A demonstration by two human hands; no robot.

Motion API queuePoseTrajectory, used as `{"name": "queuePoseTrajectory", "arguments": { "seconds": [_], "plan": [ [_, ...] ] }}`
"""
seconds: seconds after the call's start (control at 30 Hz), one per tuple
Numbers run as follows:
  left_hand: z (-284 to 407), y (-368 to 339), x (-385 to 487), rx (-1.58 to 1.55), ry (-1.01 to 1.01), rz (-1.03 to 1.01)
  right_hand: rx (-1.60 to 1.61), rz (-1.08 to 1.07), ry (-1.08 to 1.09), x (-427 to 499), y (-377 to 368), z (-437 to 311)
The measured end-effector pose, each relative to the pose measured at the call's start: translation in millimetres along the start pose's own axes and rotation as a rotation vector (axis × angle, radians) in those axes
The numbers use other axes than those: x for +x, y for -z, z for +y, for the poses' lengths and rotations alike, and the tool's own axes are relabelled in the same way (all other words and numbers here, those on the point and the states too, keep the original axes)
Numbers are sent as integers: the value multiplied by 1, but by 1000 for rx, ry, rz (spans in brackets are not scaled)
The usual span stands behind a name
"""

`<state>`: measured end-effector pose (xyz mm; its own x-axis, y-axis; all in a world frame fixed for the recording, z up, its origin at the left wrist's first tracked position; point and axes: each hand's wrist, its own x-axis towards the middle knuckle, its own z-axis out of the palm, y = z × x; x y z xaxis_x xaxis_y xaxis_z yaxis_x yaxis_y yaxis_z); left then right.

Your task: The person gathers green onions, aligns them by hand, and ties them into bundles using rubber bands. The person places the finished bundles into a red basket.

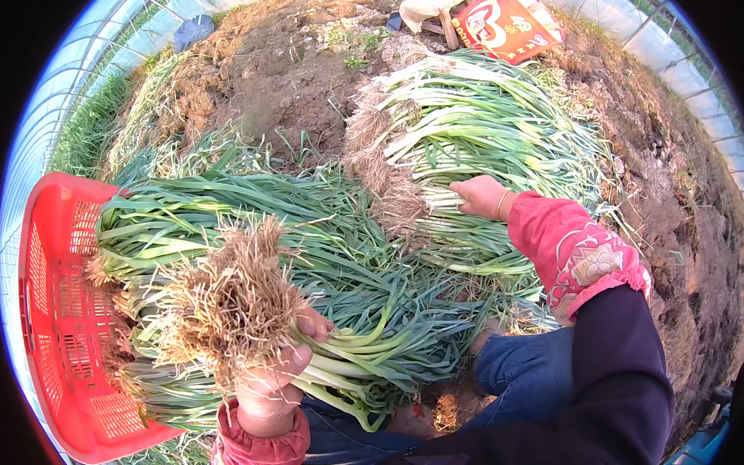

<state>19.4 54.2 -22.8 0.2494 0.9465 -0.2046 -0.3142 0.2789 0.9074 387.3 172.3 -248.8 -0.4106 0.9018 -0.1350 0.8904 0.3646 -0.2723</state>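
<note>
My left hand [274, 389] grips a thick bunch of leek-like allium plants [337, 360] around their pale stalks. The matted, dry-looking roots [234, 298] of the bunch face up toward me, and its leaves spread to the right. My right hand [481, 196] is at a large pile of the same plants [492, 123], its fingertips against the white stalks just right of the roots. Whether those fingers have closed on any stalks is hard to see. More bunches [182, 207] lie with their root ends in a red plastic basket [65, 394] and their leaves hanging out.
Brown soil [279, 88] surrounds the piles. At the back are a red printed box or bag [508, 25] and a small wooden stool [446, 29] with a pale cover. Clear plastic sheeting on hoops [63, 92] curves along the left. My jeans-clad knee [521, 361] is close to the leaves.
</note>
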Motion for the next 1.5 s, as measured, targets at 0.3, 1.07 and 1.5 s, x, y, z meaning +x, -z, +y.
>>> {"name": "queuePoseTrajectory", "arguments": {
  "seconds": [0.3, 1.07, 1.5],
  "plan": [
    [0, 21, -5, -27, 24, -110, 299, 191, 506, -58, 130, -182],
    [17, 12, -16, -259, -167, -442, 1605, -188, 102, -77, 176, -267],
    [13, 13, -9, -274, -74, -367, 1655, 307, -7, -67, 176, -269]
  ]
}}
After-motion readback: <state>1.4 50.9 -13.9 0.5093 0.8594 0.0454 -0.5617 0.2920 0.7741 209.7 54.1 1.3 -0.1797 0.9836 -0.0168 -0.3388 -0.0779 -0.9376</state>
